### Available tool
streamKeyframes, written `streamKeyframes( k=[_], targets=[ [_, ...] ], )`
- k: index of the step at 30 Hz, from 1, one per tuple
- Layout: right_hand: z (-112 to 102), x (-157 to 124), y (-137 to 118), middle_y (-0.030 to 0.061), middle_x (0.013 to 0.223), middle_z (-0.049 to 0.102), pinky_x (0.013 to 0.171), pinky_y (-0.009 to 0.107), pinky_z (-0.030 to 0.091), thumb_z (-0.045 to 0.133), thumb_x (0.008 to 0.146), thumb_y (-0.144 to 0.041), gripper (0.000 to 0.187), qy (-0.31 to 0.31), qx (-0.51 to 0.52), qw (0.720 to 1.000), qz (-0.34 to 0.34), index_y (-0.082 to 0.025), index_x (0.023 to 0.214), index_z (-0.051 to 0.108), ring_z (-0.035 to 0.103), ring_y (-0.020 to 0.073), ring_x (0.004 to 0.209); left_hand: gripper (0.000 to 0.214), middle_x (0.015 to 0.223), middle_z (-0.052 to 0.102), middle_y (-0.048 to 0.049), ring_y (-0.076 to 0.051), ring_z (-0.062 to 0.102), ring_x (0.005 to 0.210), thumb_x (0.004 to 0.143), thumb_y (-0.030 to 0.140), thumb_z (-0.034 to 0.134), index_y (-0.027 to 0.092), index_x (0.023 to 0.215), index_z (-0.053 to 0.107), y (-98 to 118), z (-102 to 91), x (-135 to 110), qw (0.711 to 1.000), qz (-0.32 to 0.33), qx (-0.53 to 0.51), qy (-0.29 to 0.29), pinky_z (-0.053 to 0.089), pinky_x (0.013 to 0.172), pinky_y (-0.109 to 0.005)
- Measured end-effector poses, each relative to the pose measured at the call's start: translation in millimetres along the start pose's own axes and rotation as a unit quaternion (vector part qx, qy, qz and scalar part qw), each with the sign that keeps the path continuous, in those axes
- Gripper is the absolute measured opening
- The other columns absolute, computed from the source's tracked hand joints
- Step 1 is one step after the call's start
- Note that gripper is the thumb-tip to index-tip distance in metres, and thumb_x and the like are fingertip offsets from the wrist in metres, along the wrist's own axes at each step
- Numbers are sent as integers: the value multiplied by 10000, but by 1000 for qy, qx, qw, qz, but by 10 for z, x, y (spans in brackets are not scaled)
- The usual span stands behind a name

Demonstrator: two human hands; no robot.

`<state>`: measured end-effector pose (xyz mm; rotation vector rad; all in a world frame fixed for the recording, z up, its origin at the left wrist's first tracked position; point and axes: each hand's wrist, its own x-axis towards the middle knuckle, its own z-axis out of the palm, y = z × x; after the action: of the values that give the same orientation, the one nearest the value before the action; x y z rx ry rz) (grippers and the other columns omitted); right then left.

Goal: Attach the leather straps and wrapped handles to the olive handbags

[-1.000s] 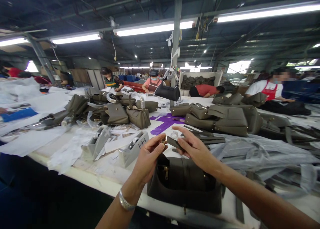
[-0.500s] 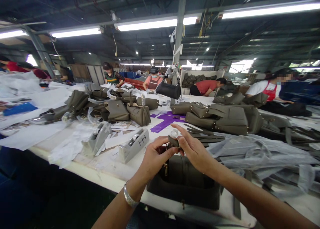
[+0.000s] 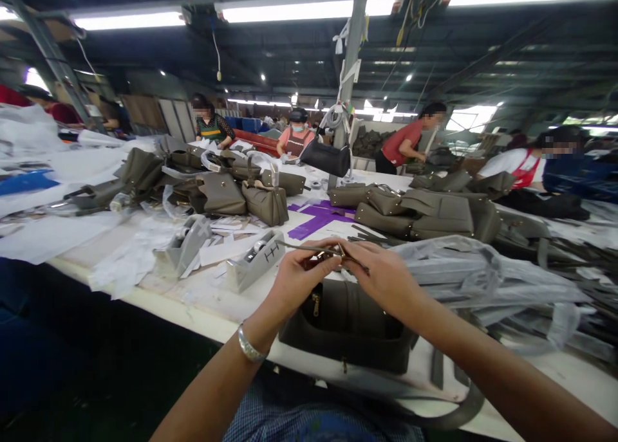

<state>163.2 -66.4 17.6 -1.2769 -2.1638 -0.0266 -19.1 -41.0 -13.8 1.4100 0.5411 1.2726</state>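
Above an olive-grey handbag (image 3: 350, 355), my left hand (image 3: 300, 276) and my right hand (image 3: 389, 280) come together. Between their closed fingers is a thin olive strap (image 3: 293, 245) with gold-coloured metal hardware, partly covered by the fingertips. The strap's end sticks out past my left fingers, and another piece of it shows under my right fingers. On the table edge below, the handbag stands with its top open and a gold zip pull (image 3: 316, 302) showing. Its curved handle (image 3: 456, 416) hangs at the front right.
Two grey tape dispensers (image 3: 255, 258) stand left of my hands. Further back are piles of olive bags (image 3: 437, 213) and purple tape (image 3: 321, 219) on the white table (image 3: 125, 255). Clear plastic wrap (image 3: 449, 275) covers straps at right. Several co-workers stand beyond.
My fingers have turned the strap, so its end now points out to the left. The view has tilted down. A co-worker in red at the back has straightened up.
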Motion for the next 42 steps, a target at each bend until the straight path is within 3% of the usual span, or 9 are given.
streamKeyframes(
  k=[5, 12, 18, 22, 24, 29, 34, 37, 42],
  targets=[
    [-97, 35, -161, 72, 1463, 510, 1135, 475, 369, 634, 881, -320, 591, -8, 53, 998, -28, -257, 1442, 459, 471, 269, 1341, 233, 1124, 721, -93, -271, 644, 1079, 799, 240, 725, 196, 1025, 764, -57, 37, 55, 978, 75, 193, 0, 498, 961, -373],
    [-296, 119, -308, 24, 1046, 748, 1090, 468, 404, 505, 978, -261, 231, 90, 148, 985, -16, -265, 1038, 728, 657, 219, 1082, 318, 1109, 739, -77, -259, 685, 983, 834, 297, 684, 214, 1139, 719, -135, 170, 122, 931, 86, 353, -44, 507, 904, -353],
    [-803, 164, -136, -5, 841, 649, 977, 396, 504, 561, 959, -381, 206, 346, 478, 807, 27, -243, 860, 677, 663, 172, 934, 360, 1138, 739, -50, -262, 686, 1007, 817, 355, 696, 251, 1160, 720, -93, 166, 232, 933, 61, 343, -85, 477, 973, -353],
    [-870, 59, 154, -27, 906, 661, 959, 319, 517, 568, 950, -422, 199, 424, 510, 746, 60, -273, 847, 651, 640, 133, 981, 323, 1056, 761, -38, -262, 693, 967, 798, 341, 692, 274, 1110, 737, -136, 220, 317, 916, 50, 391, -74, 484, 934, -347],
    [-709, -41, 221, -23, 1041, 683, 977, 320, 505, 541, 946, -491, 236, 395, 506, 761, 96, -294, 913, 668, 621, 140, 1083, 317, 1036, 765, -40, -273, 697, 942, 797, 348, 689, 283, 1102, 738, -169, 267, 334, 904, 46, 421, -53, 498, 871, -348],
    [-101, -274, 163, 68, 1294, 641, 1053, 438, 440, 639, 886, -445, 283, 156, 365, 898, 187, -259, 1090, 702, 589, 248, 1193, 324, 1005, 771, -32, -269, 705, 886, 816, 307, 657, 320, 1133, 716, -177, 374, 297, 886, 48, 459, -51, 490, 726, -316],
    [-37, -324, 101, 49, 1080, 734, 1042, 426, 429, 617, 908, -344, 180, 150, 159, 964, 150, -264, 958, 770, 626, 253, 1100, 378, 1084, 759, -24, -281, 704, 949, 812, 282, 656, 359, 1180, 694, -192, 360, 253, 879, 49, 467, -80, 482, 723, -318],
    [-162, -288, 123, 43, 971, 749, 974, 420, 485, 614, 915, -351, 180, 219, 279, 919, 174, -249, 899, 761, 674, 244, 988, 334, 1025, 772, -39, -295, 709, 905, 797, 320, 681, 339, 1128, 726, -223, 318, 267, 875, 35, 474, -95, 479, 692, -322],
    [-200, -258, 273, 5, 988, 731, 992, 392, 505, 654, 887, -414, 163, 314, 526, 752, 243, -259, 866, 701, 676, 185, 1019, 310, 1058, 765, -29, -269, 703, 920, 813, 338, 668, 314, 1116, 733, -217, 310, 297, 891, 46, 447, -71, 494, 734, -315]
  ],
)
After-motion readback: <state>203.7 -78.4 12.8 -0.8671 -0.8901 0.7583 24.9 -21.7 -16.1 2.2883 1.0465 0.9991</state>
